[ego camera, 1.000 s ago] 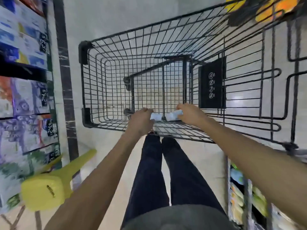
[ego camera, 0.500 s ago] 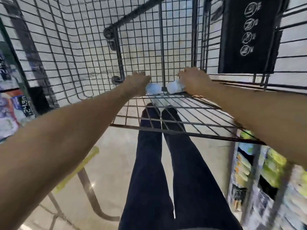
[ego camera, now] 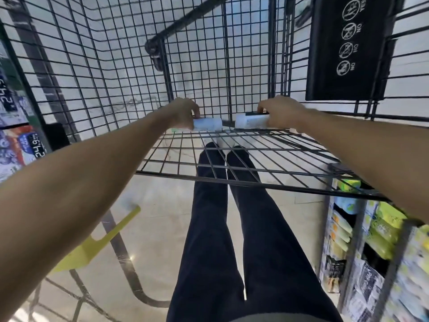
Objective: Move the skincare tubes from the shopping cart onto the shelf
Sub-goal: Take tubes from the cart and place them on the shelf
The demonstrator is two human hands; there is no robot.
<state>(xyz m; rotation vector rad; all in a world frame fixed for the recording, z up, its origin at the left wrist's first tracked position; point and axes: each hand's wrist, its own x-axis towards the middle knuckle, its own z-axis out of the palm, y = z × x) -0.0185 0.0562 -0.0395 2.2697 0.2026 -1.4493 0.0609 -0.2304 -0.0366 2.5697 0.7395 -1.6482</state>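
Down on the shopping cart's (ego camera: 232, 159) wire floor, left hand (ego camera: 184, 112) and right hand (ego camera: 282, 112) each grip a pale skincare tube (ego camera: 207, 124), fingers curled round it.

Two tubes lie end to end on the wire floor of the shopping cart (ego camera: 232, 159), against its far wall: the left tube (ego camera: 207, 124) in the left hand (ego camera: 183, 113), the right tube (ego camera: 251, 121) in the right hand (ego camera: 282, 113). Shelves (ego camera: 371, 240) stand to the right.
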